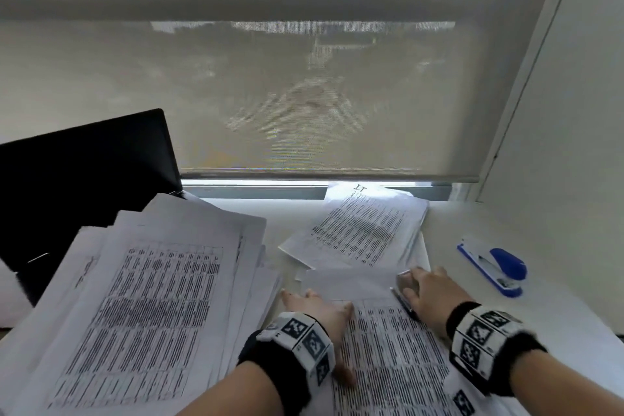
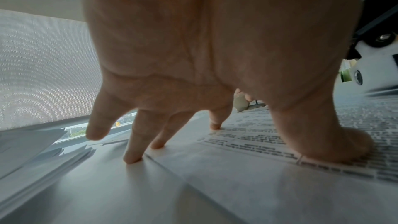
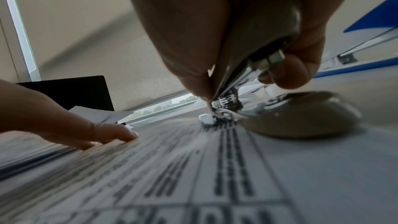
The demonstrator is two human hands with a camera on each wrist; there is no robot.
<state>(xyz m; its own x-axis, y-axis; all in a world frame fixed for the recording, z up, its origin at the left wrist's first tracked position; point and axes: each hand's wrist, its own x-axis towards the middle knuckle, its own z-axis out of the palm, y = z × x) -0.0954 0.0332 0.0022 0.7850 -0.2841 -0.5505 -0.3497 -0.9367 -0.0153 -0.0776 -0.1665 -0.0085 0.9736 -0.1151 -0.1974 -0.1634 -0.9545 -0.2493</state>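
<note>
Right hand (image 1: 427, 290): curled tight round a metal staple remover (image 3: 254, 45), claws down at the far right corner of the stapled sheets (image 1: 388, 365). Left hand (image 1: 317, 311): fingers spread and straight, pressing the same sheets flat at their left edge. Sheets near centre on the desk (image 1: 557, 297); judged light, limp and easily torn, so best pinned close to the corner, not lifted. Staple itself too small to make out. Blue stapler (image 1: 496, 267) further right; loose paper piles (image 1: 135, 297) left.

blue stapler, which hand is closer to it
Right. The right hand lies just left of the blue stapler, gripping a staple remover. The left hand presses the printed sheet farther left, beyond the right hand.
</note>
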